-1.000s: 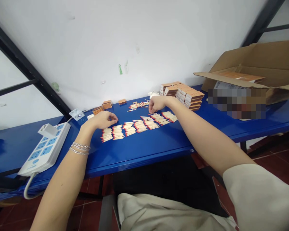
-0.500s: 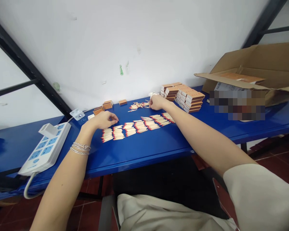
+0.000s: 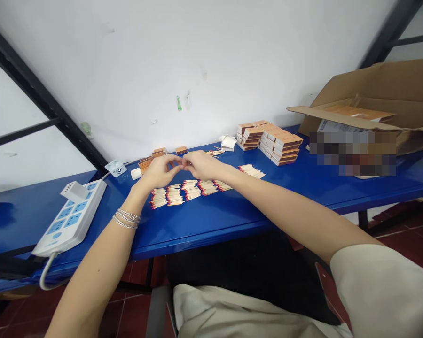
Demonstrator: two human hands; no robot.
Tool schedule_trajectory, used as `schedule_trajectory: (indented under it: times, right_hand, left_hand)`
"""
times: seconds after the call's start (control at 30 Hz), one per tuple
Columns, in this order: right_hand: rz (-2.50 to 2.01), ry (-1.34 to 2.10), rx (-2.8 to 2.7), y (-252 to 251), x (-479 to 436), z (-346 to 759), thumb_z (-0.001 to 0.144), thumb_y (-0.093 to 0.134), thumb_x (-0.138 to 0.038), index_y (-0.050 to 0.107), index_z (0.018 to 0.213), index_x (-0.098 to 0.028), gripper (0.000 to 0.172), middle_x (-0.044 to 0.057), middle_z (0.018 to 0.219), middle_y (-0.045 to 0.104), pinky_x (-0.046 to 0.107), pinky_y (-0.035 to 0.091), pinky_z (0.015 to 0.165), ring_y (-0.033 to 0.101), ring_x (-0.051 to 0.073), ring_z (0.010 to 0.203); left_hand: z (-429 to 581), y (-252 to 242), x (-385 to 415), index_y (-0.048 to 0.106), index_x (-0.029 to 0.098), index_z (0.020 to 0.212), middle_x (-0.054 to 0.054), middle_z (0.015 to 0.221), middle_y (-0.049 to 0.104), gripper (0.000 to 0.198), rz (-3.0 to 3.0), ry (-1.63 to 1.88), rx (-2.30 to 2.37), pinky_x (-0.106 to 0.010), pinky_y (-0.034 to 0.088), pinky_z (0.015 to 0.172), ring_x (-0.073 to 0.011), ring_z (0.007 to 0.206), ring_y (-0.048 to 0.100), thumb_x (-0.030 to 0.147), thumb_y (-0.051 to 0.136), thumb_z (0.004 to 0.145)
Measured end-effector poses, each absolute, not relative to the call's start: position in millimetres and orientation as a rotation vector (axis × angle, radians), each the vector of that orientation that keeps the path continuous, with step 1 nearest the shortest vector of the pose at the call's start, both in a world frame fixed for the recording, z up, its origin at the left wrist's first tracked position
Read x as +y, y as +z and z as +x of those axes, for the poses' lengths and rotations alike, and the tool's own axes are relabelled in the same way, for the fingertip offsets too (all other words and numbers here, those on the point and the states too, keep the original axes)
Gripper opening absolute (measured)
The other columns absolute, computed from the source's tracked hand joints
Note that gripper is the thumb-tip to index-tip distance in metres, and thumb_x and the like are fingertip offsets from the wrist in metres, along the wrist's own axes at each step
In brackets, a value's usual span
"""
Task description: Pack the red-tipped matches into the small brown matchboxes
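My left hand and my right hand meet fingertip to fingertip just above the blue table. Both pinch together, most likely on matchsticks, though what they hold is too small to see. Under them lies a row of small bundles of red-tipped matches. A further bundle lies to the right. Loose matches lie behind my right hand. Silver bracelets circle my left wrist.
Stacked orange matchboxes stand at the back right, and a few single boxes at the back left. A white power strip lies far left. An open cardboard carton sits at the right. Black steel braces cross the white wall.
My right hand came back left from the loose matches by the stacked boxes to meet my left hand, which lifted slightly off the table. The view shifted a little.
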State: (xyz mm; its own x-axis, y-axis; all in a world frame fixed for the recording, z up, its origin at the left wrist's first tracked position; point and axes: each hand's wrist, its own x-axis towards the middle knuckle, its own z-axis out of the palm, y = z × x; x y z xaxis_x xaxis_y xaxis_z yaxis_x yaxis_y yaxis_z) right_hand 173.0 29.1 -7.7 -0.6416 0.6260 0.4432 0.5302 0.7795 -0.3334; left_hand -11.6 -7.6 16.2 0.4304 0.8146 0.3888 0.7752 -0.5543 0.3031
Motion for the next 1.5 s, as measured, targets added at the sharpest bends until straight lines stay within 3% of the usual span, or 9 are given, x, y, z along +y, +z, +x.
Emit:
schedule_trajectory:
  times: [0.13, 0.37, 0.63, 0.87, 1.17, 1.3, 1.5]
  right_hand:
    - [-0.738, 0.285, -2.339, -12, 27, 170, 0.085, 0.055, -0.010, 0.064, 0.101, -0.014, 0.019, 0.008, 0.097, 0.070, 0.027, 0.042, 0.075, 0.061, 0.017, 0.083]
    - [-0.681, 0.380, -2.240, -7, 39, 180, 0.081, 0.058, -0.008, 0.065, 0.089, -0.014, 0.012, 0.004, 0.085, 0.069, 0.025, 0.041, 0.072, 0.058, 0.013, 0.076]
    - [-0.644, 0.424, -2.225, -9, 34, 173, 0.084, 0.061, -0.013, 0.067, 0.098, -0.014, 0.016, 0.006, 0.091, 0.071, 0.026, 0.045, 0.076, 0.062, 0.014, 0.080]
    - [-1.176, 0.260, -2.181, -7, 78, 219, 0.079, 0.067, -0.017, 0.073, 0.095, -0.011, 0.018, 0.010, 0.093, 0.074, 0.026, 0.046, 0.078, 0.065, 0.017, 0.083]
    - [-1.582, 0.290, -2.257, -18, 96, 237, 0.076, 0.072, -0.026, 0.077, 0.086, -0.014, 0.017, 0.012, 0.089, 0.076, 0.025, 0.049, 0.075, 0.069, 0.021, 0.086]
    - [-1.640, 0.227, -2.195, -19, 93, 232, 0.077, 0.070, -0.025, 0.076, 0.092, -0.014, 0.020, 0.014, 0.098, 0.075, 0.028, 0.052, 0.080, 0.069, 0.024, 0.094]
    - [-1.828, 0.187, -2.174, -15, 89, 236, 0.076, 0.065, -0.017, 0.072, 0.109, -0.010, 0.034, 0.021, 0.114, 0.070, 0.034, 0.054, 0.081, 0.067, 0.031, 0.105]
  left_hand:
    - [-19, 19, -6, 0.069, 0.016, 0.105, -0.006, 0.094, 0.074, 0.030, 2.517, 0.718, 1.453, -0.032, 0.050, 0.080, -0.0195, 0.085, 0.066, 0.033, 0.056, 0.084]
    - [-23, 20, -6, 0.072, 0.016, 0.101, -0.006, 0.093, 0.074, 0.032, 2.501, 0.620, 1.469, -0.032, 0.049, 0.071, -0.0177, 0.075, 0.062, 0.039, 0.057, 0.085]
    - [-23, 25, -8, 0.071, 0.017, 0.091, -0.006, 0.091, 0.073, 0.031, 2.599, 0.544, 1.564, -0.029, 0.047, 0.071, -0.0168, 0.074, 0.061, 0.043, 0.055, 0.083]
    - [-63, 35, -2, 0.074, 0.026, 0.073, -0.001, 0.080, 0.076, 0.020, 2.322, -0.109, 1.831, -0.026, 0.050, 0.066, -0.0210, 0.075, 0.067, 0.041, 0.062, 0.066]
    - [-70, 42, -5, 0.076, 0.027, 0.073, -0.001, 0.083, 0.077, 0.030, 2.193, -0.188, 1.801, -0.026, 0.051, 0.066, -0.0235, 0.080, 0.069, 0.052, 0.064, 0.060]
    - [-66, 43, -7, 0.077, 0.027, 0.078, -0.001, 0.093, 0.078, 0.032, 2.219, -0.209, 1.801, -0.026, 0.051, 0.074, -0.0230, 0.087, 0.069, 0.051, 0.059, 0.067]
    - [-59, 38, -6, 0.075, 0.024, 0.083, -0.004, 0.090, 0.077, 0.031, 2.347, -0.067, 1.885, -0.028, 0.051, 0.072, -0.0236, 0.082, 0.069, 0.047, 0.057, 0.072]
